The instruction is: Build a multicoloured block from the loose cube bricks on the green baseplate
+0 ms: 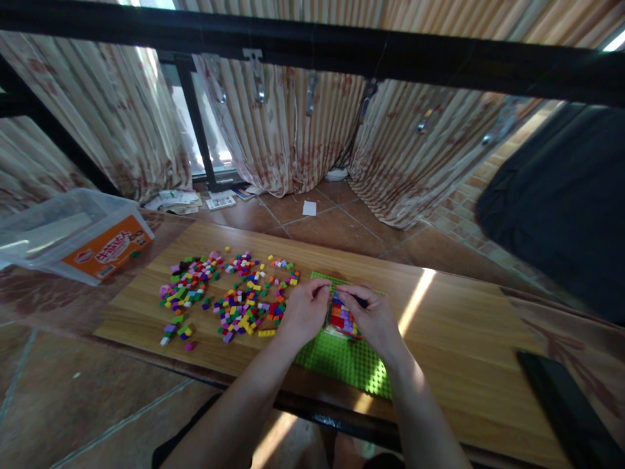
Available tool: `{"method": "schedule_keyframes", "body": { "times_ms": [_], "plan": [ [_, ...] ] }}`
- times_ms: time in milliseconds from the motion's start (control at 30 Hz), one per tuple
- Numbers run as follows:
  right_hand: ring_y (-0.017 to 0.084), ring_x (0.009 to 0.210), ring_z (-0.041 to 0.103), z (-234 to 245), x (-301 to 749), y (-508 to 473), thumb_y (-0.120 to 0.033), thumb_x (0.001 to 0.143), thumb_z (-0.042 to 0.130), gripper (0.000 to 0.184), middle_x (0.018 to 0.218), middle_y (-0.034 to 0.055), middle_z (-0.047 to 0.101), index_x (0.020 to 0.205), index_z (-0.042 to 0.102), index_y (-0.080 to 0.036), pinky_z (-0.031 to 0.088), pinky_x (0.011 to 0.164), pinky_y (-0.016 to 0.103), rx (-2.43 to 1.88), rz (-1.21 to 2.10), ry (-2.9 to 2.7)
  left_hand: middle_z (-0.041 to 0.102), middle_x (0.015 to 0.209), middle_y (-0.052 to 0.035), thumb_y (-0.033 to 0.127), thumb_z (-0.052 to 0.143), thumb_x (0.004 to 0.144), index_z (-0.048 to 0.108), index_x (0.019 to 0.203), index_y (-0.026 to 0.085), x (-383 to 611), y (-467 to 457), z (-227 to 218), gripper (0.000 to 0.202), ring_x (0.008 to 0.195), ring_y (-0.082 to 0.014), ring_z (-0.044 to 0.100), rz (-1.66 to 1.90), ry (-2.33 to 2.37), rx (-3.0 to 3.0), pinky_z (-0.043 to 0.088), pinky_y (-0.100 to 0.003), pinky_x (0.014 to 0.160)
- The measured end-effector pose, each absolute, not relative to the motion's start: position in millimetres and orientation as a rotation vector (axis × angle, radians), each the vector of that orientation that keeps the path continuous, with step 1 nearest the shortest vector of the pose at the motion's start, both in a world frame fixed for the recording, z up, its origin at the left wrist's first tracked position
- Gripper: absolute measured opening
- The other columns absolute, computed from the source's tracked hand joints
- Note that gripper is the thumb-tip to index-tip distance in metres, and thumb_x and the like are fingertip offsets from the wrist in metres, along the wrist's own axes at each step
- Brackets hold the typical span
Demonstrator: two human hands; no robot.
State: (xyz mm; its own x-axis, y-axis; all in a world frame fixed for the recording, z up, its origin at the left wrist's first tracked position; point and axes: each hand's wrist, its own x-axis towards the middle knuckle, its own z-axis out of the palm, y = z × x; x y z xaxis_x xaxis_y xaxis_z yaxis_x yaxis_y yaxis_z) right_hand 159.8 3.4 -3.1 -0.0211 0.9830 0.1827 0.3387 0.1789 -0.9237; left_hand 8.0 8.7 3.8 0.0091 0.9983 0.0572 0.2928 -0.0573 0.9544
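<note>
A green studded baseplate (342,361) lies on the wooden board (459,345) in front of me. On it sits a small block of colourful bricks (340,317), red, yellow, blue and purple. My left hand (305,311) rests at the block's left side with its fingers curled against it. My right hand (371,317) is at the block's right side, fingers bent over its top edge, pinching. What the fingertips hold, if anything, is too small to make out. A scatter of several loose coloured bricks (229,293) lies on the board left of my left hand.
A clear plastic box with an orange label (78,234) lies at the far left. Papers (178,200) lie on the tiled floor by the curtains. A dark cloth (561,195) hangs at the right, and a black flat object (566,404) sits on the board's right end.
</note>
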Motion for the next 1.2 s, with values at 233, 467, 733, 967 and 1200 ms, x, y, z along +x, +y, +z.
{"method": "schedule_keyframes", "body": {
  "times_ms": [233, 467, 733, 967, 1200],
  "plan": [
    [0.021, 0.082, 0.069, -1, 157, 4, -0.039, 0.079, 0.066, 0.022, 0.089, 0.0048, 0.076, 0.090, 0.078, -0.025, 0.053, 0.078, 0.036, -1.323, 0.901, -1.480, 0.073, 0.082, -0.0055, 0.024, 0.049, 0.088, 0.074, 0.095, 0.016, 8, 10, -1, 0.027, 0.075, -0.0166, 0.065, 1.123, 1.369, 1.470, 0.050, -0.025, 0.066],
    [0.021, 0.084, 0.069, -5, 156, 3, -0.041, 0.076, 0.070, 0.023, 0.091, 0.0032, 0.077, 0.090, 0.078, -0.025, 0.053, 0.081, 0.036, -1.248, 1.084, -1.355, 0.072, 0.076, -0.0038, 0.026, 0.050, 0.086, 0.075, 0.092, 0.017, 6, 12, -6, 0.027, 0.069, -0.0159, 0.063, 1.126, 1.350, 1.429, 0.049, -0.024, 0.063],
    [0.022, 0.086, 0.069, -8, 155, -3, -0.052, 0.076, 0.068, 0.042, 0.097, 0.0055, 0.076, 0.106, 0.074, -0.023, 0.055, 0.077, 0.034, -1.258, 1.137, -1.151, 0.075, 0.088, -0.0054, 0.023, 0.050, 0.085, 0.076, 0.091, 0.015, 6, 11, 5, 0.028, 0.080, -0.0165, 0.066, 1.137, 1.332, 1.406, 0.050, -0.024, 0.069],
    [0.024, 0.085, 0.069, -8, 155, -2, -0.057, 0.075, 0.067, 0.045, 0.091, 0.0085, 0.076, 0.095, 0.076, -0.017, 0.054, 0.073, 0.035, -1.341, 1.093, -1.130, 0.076, 0.083, -0.0044, 0.027, 0.053, 0.086, 0.077, 0.086, 0.016, 4, 6, 12, 0.026, 0.078, -0.0174, 0.068, 1.101, 1.313, 1.432, 0.051, -0.026, 0.073],
    [0.025, 0.089, 0.069, -9, 155, -4, -0.054, 0.077, 0.066, 0.041, 0.092, 0.0078, 0.076, 0.095, 0.076, -0.019, 0.054, 0.075, 0.035, -1.349, 1.072, -1.165, 0.076, 0.084, -0.0056, 0.032, 0.054, 0.087, 0.078, 0.087, 0.017, 11, 2, 10, 0.028, 0.074, -0.0173, 0.066, 1.115, 1.372, 1.509, 0.050, -0.025, 0.064]
  ]
}}
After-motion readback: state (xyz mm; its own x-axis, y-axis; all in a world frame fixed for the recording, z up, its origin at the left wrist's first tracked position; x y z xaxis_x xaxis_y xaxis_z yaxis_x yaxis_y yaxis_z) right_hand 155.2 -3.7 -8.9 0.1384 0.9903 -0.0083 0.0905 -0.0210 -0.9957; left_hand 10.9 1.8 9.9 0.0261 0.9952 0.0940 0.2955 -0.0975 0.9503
